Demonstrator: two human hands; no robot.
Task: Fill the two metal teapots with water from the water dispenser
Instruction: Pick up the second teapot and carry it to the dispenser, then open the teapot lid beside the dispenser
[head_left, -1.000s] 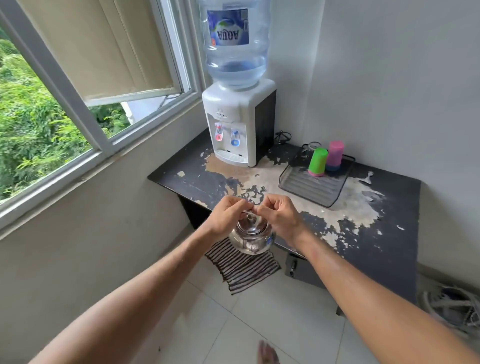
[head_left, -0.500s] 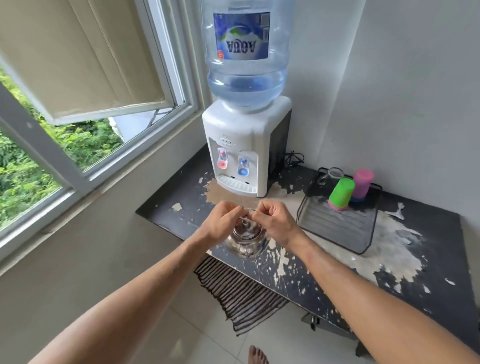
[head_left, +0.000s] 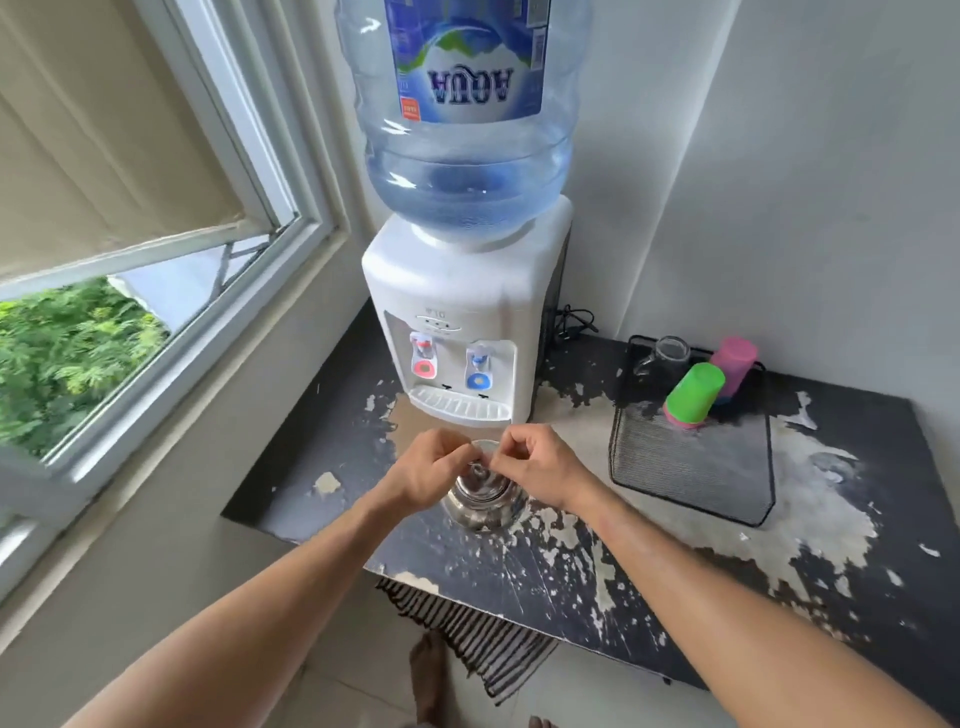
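One shiny metal teapot is in view, low over the black table just in front of the white water dispenser. My left hand and my right hand both pinch its thin wire handle from either side, above the lid. Whether the pot rests on the table or hangs just above it cannot be told. The dispenser has a red tap, a blue tap and a drip tray. A large blue water bottle sits on top. No second teapot is visible.
A black mesh tray to the right holds a green cup, a pink cup and a glass mug. An open window lies to the left. A striped mat lies on the floor under the table edge.
I have stepped closer to the dispenser. The teapot, held by both hands, has moved forward from beyond the table's front edge to over the tabletop in front of the drip tray.
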